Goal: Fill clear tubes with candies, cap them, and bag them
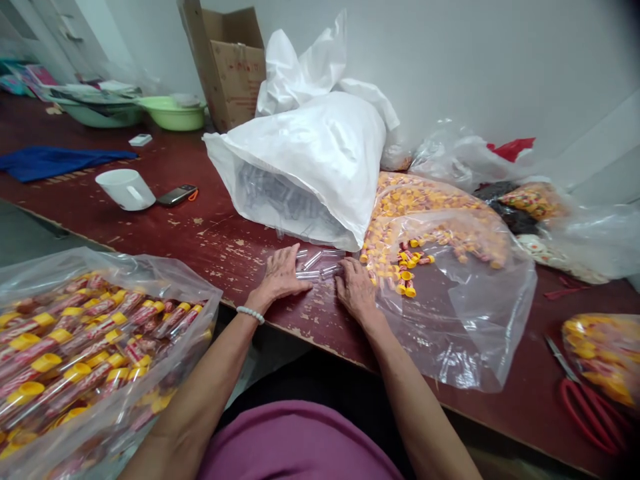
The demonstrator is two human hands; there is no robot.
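Note:
Several clear plastic tubes (320,261) lie loose on the dark red table between my two hands. My left hand (281,275) rests at their left end, its fingers stretched and the thumb apart. At their right end is my right hand (356,288), fingers bent a little and spread, palm down. Neither hand has a tube in its grasp. Just behind them, a white sack (320,147) lies on its side with its mouth toward me, and more clear tubes (285,197) show inside. To the right, a clear plastic bag (480,320) holds many small yellow caps with red-printed pieces (407,267).
At left front, a large clear bag holds filled tubes with yellow caps (95,340). A white mug (126,189) and a small dark device (177,195) stand beyond. Red-handled scissors (585,407) lie at right. A cardboard box (237,73) and green basins (175,113) are behind.

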